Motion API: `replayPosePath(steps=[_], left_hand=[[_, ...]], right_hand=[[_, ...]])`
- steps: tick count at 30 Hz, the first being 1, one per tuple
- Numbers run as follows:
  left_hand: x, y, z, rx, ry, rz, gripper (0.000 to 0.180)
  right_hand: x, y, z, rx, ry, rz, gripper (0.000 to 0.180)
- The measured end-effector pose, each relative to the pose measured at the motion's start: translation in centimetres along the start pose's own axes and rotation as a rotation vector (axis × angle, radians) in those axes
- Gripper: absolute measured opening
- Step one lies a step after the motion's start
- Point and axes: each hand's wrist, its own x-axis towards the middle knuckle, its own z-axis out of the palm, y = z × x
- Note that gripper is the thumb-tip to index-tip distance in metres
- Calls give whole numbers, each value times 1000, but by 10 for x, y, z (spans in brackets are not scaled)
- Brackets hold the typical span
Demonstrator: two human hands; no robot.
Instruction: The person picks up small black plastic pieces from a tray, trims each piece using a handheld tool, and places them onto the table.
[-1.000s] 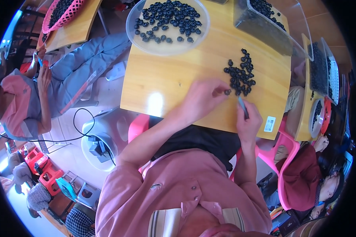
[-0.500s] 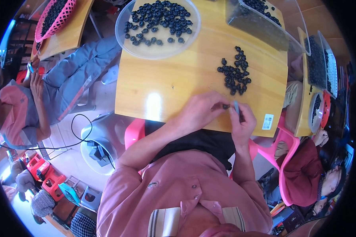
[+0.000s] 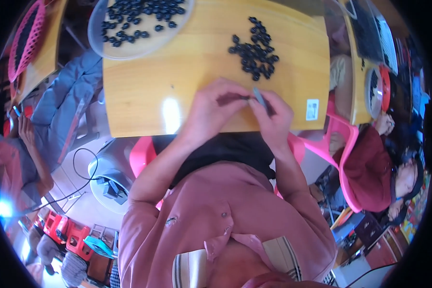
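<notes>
At the far left of the frame a pink mesh basket [image 3: 25, 41] sits on a neighbouring table, and below it another person in a pink sleeve [image 3: 14, 158] sits apart from the work; toward the upper left a clear round plate [image 3: 129, 45] on the wooden tabletop [image 3: 177, 72] carries many small dark beads.

The left hand [image 3: 216, 108] comes up from the lower middle, forearm slanting up and to the right, knuckles arched over the near edge of the tabletop; its grip is narrow, thumb and forefinger pinched on one small dark bead [image 3: 245, 97], which lies at the fingertips, just left of the grey tool's lower end.

Above the hands, in the upper middle, a loose pile of dark beads [image 3: 255, 50] lies on the tabletop, near but clear of both hands.

The right hand [image 3: 272, 115] rises from the lower right, wrist bent inward, its grip closed round a thin grey tool [image 3: 259, 96] that slants up and left, meeting the bead held by the left hand.

Against the picture of half a second ago, both hands sit closer together at the tabletop's near edge, and the view has swung so the plate and pile lie higher in the frame.

At the right a pink plastic chair [image 3: 341, 139] and a person in dark red [image 3: 369, 168] are near.
</notes>
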Motion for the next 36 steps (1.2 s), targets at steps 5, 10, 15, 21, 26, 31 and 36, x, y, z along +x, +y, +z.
replayPosePath(steps=[5, 10, 15, 21, 26, 31, 36], left_hand=[[5, 2, 1, 107, 4, 23, 23], [3, -4, 3, 70, 49, 28, 22], [5, -3, 4, 175, 72, 72, 22], [4, -8, 6, 202, 91, 112, 23], [3, -9, 8, 253, 97, 180, 19], [1, -13, 9, 275, 58, 216, 22], [4, -18, 10, 313, 82, 250, 28]], right_hand=[[-1, 5, -1, 115, 5, -2, 17], [-7, 7, -8, -18, 5, -15, 15], [-5, 7, -19, -271, 108, -154, 13], [-5, 25, -26, -533, 169, -366, 15], [-7, 36, -16, -707, 220, -581, 26], [-10, 36, -13, -674, 262, -633, 29], [-15, 33, -12, -666, 275, -678, 30]])
